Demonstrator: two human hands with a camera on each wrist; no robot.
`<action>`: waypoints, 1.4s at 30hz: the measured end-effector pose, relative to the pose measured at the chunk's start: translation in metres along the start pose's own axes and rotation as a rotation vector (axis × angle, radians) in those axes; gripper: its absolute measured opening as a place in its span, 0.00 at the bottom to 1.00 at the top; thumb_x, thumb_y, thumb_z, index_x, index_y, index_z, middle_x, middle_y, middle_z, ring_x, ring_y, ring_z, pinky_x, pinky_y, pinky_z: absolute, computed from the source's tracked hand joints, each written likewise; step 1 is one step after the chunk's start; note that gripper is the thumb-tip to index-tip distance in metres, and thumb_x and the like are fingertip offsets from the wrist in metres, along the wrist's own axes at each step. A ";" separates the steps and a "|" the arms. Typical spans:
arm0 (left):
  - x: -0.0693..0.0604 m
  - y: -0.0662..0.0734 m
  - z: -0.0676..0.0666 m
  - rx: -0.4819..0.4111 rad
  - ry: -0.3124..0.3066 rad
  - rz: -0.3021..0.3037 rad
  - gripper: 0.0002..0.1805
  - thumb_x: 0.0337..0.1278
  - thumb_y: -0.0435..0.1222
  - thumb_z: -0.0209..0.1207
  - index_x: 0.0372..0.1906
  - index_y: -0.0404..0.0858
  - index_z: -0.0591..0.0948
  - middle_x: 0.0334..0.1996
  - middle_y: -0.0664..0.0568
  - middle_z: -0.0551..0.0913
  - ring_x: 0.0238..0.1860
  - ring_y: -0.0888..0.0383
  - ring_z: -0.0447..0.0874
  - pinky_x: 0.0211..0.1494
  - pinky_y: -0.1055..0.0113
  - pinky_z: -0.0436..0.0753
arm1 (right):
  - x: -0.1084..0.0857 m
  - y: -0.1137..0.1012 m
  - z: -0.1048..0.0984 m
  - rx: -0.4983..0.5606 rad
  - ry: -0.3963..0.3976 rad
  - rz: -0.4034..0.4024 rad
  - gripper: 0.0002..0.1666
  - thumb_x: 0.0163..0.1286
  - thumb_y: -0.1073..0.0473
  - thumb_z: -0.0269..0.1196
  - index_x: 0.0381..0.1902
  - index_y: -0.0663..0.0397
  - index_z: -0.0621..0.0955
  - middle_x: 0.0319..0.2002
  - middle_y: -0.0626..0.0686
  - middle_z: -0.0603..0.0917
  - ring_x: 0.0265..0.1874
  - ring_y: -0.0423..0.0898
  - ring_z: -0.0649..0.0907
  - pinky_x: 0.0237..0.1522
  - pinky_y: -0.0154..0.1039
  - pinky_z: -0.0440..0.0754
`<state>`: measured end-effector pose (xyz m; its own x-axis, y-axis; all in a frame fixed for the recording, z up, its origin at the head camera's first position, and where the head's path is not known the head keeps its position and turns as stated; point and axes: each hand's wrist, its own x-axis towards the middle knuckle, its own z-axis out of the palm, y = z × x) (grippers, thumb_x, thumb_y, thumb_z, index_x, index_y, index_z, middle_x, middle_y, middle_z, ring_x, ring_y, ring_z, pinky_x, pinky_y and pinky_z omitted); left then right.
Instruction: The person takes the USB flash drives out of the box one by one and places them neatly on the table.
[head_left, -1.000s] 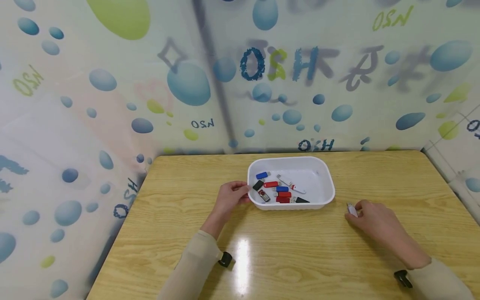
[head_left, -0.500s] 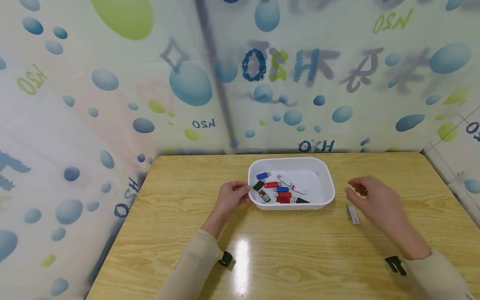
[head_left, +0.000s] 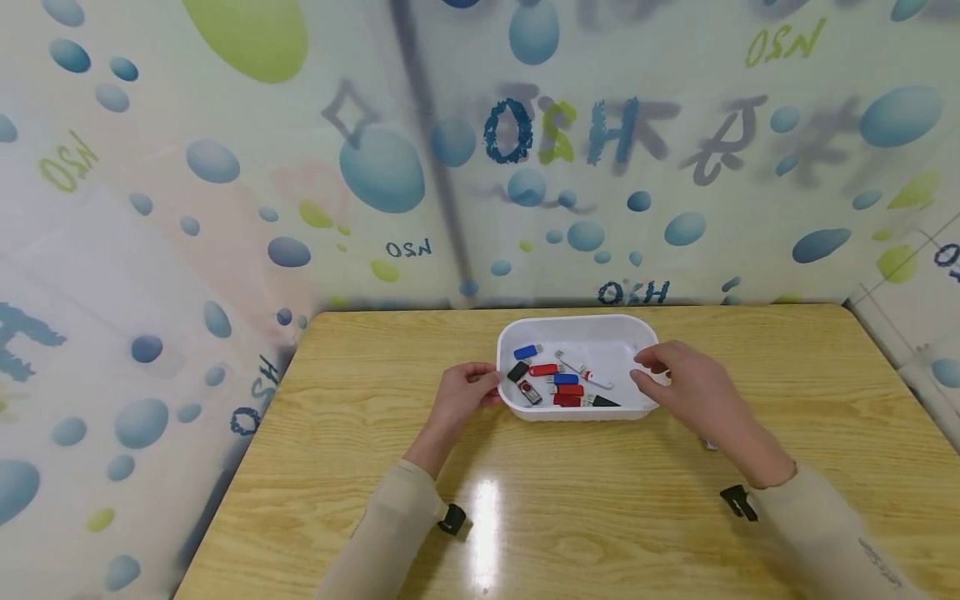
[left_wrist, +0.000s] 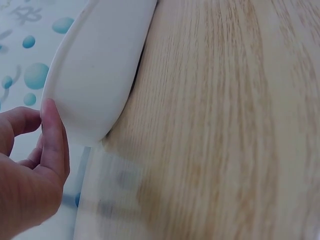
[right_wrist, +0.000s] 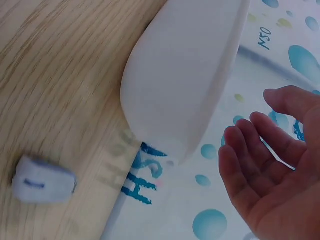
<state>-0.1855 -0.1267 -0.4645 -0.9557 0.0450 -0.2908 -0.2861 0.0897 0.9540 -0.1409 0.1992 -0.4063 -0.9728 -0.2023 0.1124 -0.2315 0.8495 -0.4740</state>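
Observation:
A white plastic tub (head_left: 585, 413) stands on the table, with several USB sticks in its left and middle part, among them a blue one (head_left: 527, 352), a red one (head_left: 544, 369) and a black one (head_left: 517, 372). My left hand (head_left: 463, 392) pinches the tub's left rim between thumb and fingers, as the left wrist view also shows. Over the tub's right end hovers my right hand (head_left: 701, 396), fingers loosely bent and holding nothing. A whitish USB stick (right_wrist: 44, 181) lies on the table to the right of the tub, mostly hidden by the right hand in the head view.
The wooden table (head_left: 570, 508) reaches back to a wall covering (head_left: 465, 192) printed with blue and green drops. Both sleeves carry a black strap near the wrist. A bright light reflection lies on the table's front part.
My right hand has let go of the whitish USB stick on the table, lifted, and moved left to the tub's right end. The left hand has stayed at the rim.

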 end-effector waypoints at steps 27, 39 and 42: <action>-0.001 0.003 0.003 0.016 -0.002 -0.015 0.16 0.73 0.31 0.61 0.57 0.25 0.79 0.47 0.31 0.83 0.33 0.59 0.83 0.45 0.62 0.90 | 0.055 -0.012 0.035 -0.035 -0.363 -0.069 0.14 0.69 0.53 0.72 0.46 0.56 0.86 0.32 0.46 0.83 0.32 0.46 0.77 0.37 0.40 0.80; -0.001 0.000 0.003 -0.018 -0.004 -0.003 0.16 0.72 0.33 0.62 0.57 0.27 0.80 0.44 0.36 0.84 0.34 0.59 0.84 0.40 0.69 0.89 | 0.066 -0.009 0.038 -0.091 -0.516 -0.035 0.17 0.67 0.48 0.74 0.45 0.51 0.86 0.33 0.46 0.83 0.36 0.47 0.78 0.42 0.42 0.81; -0.001 -0.002 0.003 -0.019 0.000 0.000 0.16 0.72 0.33 0.62 0.57 0.26 0.80 0.44 0.36 0.85 0.33 0.59 0.84 0.40 0.69 0.89 | 0.066 -0.009 0.038 -0.104 -0.533 -0.035 0.15 0.67 0.48 0.73 0.44 0.50 0.86 0.33 0.46 0.82 0.36 0.47 0.78 0.42 0.43 0.81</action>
<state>-0.1842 -0.1243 -0.4661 -0.9557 0.0445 -0.2911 -0.2876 0.0711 0.9551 -0.2030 0.1595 -0.4278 -0.8359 -0.4277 -0.3442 -0.2891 0.8759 -0.3863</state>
